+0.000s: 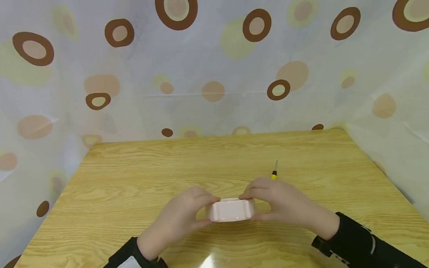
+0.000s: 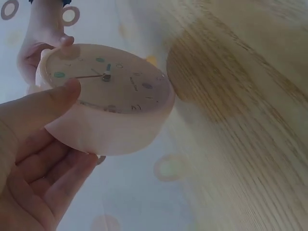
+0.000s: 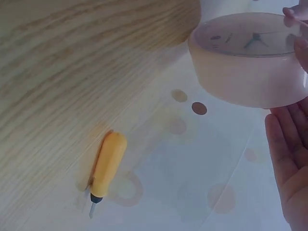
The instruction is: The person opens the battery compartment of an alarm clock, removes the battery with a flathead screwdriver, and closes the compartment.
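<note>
A round pale pink clock [image 1: 231,211] stands between both hands near the middle of the table. In the left wrist view, its dial with numerals and thin hands shows on the thumb side. My left hand [image 1: 187,210] grips one side, thumb [image 2: 65,94] on the dial's rim and fingers behind the case. The opposite side is held by my right hand [image 1: 276,199], also with its thumb toward the dial; the right wrist view catches only part of that hand [image 3: 293,159]. From the head view the dial is hidden and the case's smooth side wall faces up.
A small screwdriver [image 3: 108,163] with a yellow handle lies on the wooden table [image 1: 147,166], just beyond my right hand, its metal tip pointing away. Patterned cloth [image 1: 210,61] hangs around the table's far edge and sides. Black bands [image 1: 345,240] wrap both wrists.
</note>
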The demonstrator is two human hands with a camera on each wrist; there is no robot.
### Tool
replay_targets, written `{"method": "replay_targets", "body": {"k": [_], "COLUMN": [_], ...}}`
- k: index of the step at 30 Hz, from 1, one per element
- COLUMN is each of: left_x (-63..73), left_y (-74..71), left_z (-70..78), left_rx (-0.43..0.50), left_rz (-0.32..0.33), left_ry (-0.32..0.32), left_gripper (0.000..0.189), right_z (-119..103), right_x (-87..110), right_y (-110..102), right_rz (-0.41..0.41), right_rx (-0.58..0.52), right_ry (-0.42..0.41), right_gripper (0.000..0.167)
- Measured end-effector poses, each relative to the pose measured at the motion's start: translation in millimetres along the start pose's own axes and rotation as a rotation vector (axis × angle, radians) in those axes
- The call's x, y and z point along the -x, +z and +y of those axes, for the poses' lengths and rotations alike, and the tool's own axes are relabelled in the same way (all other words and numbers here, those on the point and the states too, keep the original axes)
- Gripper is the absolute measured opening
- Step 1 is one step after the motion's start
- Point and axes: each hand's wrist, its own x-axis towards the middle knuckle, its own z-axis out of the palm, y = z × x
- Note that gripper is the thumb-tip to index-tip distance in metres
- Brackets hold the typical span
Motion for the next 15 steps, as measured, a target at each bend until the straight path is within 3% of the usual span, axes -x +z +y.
{"method": "replay_targets", "body": {"k": [4, 10, 15], "left_x": [5.7, 12.9, 16.3], "left_y": [2.8, 8.2, 13.2], "left_z": [1.0, 0.8, 1.4], "left_rx": [-0.034, -0.083, -0.143], "left_rz": [0.025, 0.116, 0.175], "left_ry": [0.094, 0.233, 0.308], "left_gripper": [0.05, 0.052, 0.052], "right_z": [-3, -7, -10], "right_x": [3.9, 7.6, 10.6], "right_y": [5, 12, 17], "right_rz": [0.05, 0.12, 0.14], "right_rx": [0.024, 0.041, 0.058], "right_ry": [-0.093, -0.199, -0.26], "right_gripper": [0.052, 0.057, 0.057]}}
